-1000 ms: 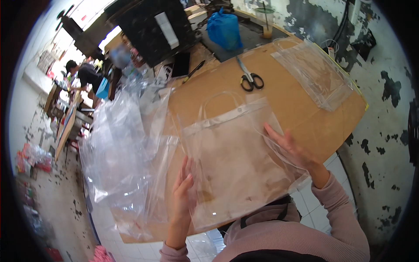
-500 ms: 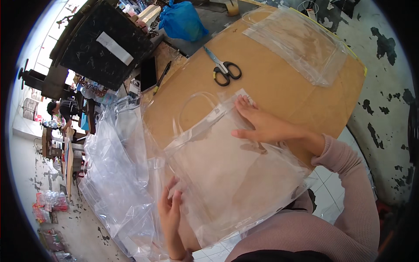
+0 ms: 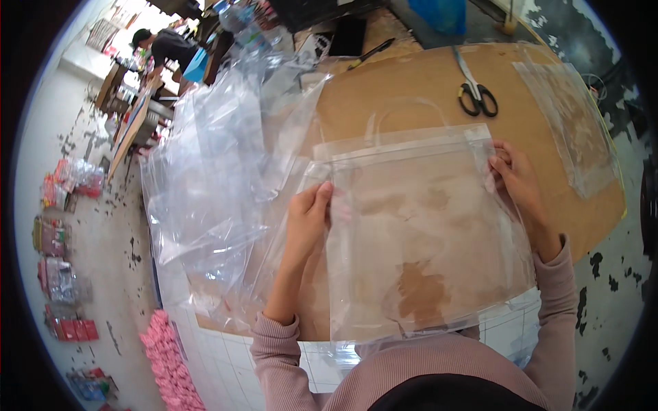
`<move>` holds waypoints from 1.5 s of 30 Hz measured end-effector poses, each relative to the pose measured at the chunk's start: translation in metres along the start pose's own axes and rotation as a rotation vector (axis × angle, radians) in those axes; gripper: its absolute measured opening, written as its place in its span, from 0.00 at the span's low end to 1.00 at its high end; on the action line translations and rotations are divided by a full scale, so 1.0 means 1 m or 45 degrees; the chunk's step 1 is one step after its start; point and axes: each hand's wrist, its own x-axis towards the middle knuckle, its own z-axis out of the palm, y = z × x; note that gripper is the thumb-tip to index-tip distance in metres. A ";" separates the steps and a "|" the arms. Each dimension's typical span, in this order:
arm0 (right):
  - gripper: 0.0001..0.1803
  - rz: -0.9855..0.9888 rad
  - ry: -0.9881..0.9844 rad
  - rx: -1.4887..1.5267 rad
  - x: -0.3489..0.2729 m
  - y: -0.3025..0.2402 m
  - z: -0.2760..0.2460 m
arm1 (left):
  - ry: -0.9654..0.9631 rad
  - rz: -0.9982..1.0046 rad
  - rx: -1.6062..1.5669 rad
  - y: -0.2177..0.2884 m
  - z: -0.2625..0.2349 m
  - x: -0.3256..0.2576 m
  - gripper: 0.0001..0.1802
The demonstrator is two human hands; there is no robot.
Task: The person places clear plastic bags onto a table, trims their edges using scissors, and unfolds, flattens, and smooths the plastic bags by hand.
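A clear plastic bag (image 3: 411, 226) with a loop handle at its far edge lies in front of me, its near end reaching the table's front edge. My left hand (image 3: 308, 214) pinches the bag's left side near the top, thumb uppermost. At the upper right corner, my right hand (image 3: 514, 175) has its fingers curled round the bag's side edge. Directly left of the bag spreads a heap of clear plastic bags (image 3: 212, 157). Scissors (image 3: 476, 96) with black and yellow handles rest beyond the right corner.
Brown board (image 3: 384, 85) covers the table. Another clear bag (image 3: 572, 123) lies at the right. A pen (image 3: 370, 55) and a black phone (image 3: 348, 38) are at the back, near a blue plastic bag (image 3: 442, 14). A person (image 3: 171, 51) stands far left.
My view has turned left. The bag now lies squarer to me. My right hand, earlier spread flat on it, now grips its right edge; my left hand has moved up its left side.
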 end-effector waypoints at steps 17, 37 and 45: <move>0.32 -0.831 -0.064 -1.031 -0.077 -0.058 -0.012 | -0.396 0.828 1.121 0.036 -0.010 -0.073 0.31; 0.29 -0.540 0.437 0.293 -0.212 0.019 0.001 | 0.430 0.714 -0.160 -0.044 0.003 -0.186 0.32; 0.28 -0.600 0.349 -0.317 -0.208 0.023 0.010 | 0.321 0.719 0.189 -0.057 0.020 -0.182 0.19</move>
